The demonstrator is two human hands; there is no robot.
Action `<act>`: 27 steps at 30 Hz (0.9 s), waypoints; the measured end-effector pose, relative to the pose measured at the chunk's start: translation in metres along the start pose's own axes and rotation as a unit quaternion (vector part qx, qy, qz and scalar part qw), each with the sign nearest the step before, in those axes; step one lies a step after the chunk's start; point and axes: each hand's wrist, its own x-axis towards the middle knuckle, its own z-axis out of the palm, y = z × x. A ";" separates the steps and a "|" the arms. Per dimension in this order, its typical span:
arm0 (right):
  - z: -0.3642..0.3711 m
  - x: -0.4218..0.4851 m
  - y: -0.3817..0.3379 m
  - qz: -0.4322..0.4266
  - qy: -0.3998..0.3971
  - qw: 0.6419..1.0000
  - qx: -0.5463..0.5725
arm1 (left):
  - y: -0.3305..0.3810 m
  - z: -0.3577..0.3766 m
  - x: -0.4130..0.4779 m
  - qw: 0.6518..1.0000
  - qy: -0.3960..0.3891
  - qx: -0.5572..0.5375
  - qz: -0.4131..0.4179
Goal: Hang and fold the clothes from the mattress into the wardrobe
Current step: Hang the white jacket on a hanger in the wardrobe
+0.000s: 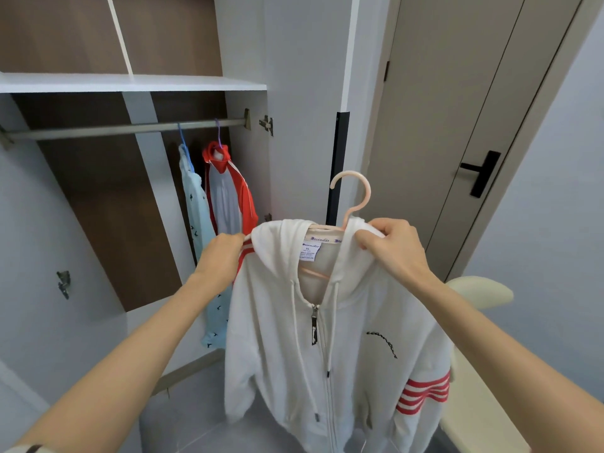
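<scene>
A white zip hoodie (353,371) with red sleeve stripes hangs on a pale pink hanger (354,197), held up in front of me. My left hand (224,253) grips its left shoulder by the striped sleeve. My right hand (395,246) pinches the right shoulder and hood edge just below the hanger's hook. The open wardrobe's metal rail (124,128) runs across the upper left, above and left of the hoodie. On the rail hang a light blue patterned garment (196,204) and a red and white garment (228,194).
A white shelf (130,82) sits above the rail. The wardrobe's open door (307,93) stands behind the hoodie. A beige room door with a black handle (480,173) is at the right. A cream furniture edge (480,292) lies at the lower right.
</scene>
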 end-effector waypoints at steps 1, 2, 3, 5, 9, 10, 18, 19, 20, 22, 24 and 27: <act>0.000 0.000 0.000 -0.002 0.003 1.000 -0.008 | 0.000 0.002 0.000 1.000 -0.007 0.012 -0.003; 0.000 -0.001 0.000 -0.003 0.006 1.000 -0.016 | 0.000 0.003 0.001 1.000 -0.014 0.022 -0.005; 0.001 -0.001 0.000 -0.004 0.009 1.000 -0.022 | -0.001 0.004 0.001 0.999 -0.021 0.028 -0.006; 0.001 -0.001 0.001 -0.002 0.012 1.000 -0.028 | -0.004 0.004 0.003 0.999 -0.032 0.035 -0.007; 0.000 0.000 0.002 -0.010 0.018 0.999 -0.048 | -0.011 0.000 0.007 0.997 -0.043 0.058 -0.031; 0.001 0.000 0.001 -0.014 0.016 0.998 -0.053 | -0.012 0.000 0.008 0.997 -0.044 0.059 -0.038; 0.006 0.007 0.002 -0.034 -0.023 0.999 -0.019 | 0.014 -0.023 0.015 0.999 0.016 -0.022 -0.038; 0.007 0.009 0.003 -0.035 -0.034 0.999 -0.011 | 0.029 -0.032 0.014 0.995 0.045 -0.086 0.022; 0.009 0.010 0.002 -0.037 -0.046 0.998 -0.003 | 0.047 -0.041 0.012 0.985 0.046 -0.139 0.095; 0.012 0.010 -0.002 -0.047 -0.067 0.997 0.017 | 0.076 -0.048 0.008 0.965 0.000 -0.119 0.234; 0.014 0.011 -0.005 -0.066 -0.088 0.994 0.028 | 0.084 -0.042 0.008 0.961 -0.043 -0.051 0.270; 0.011 0.011 -0.002 -0.114 -0.110 0.987 0.006 | 0.077 -0.034 0.013 0.966 -0.031 -0.078 0.243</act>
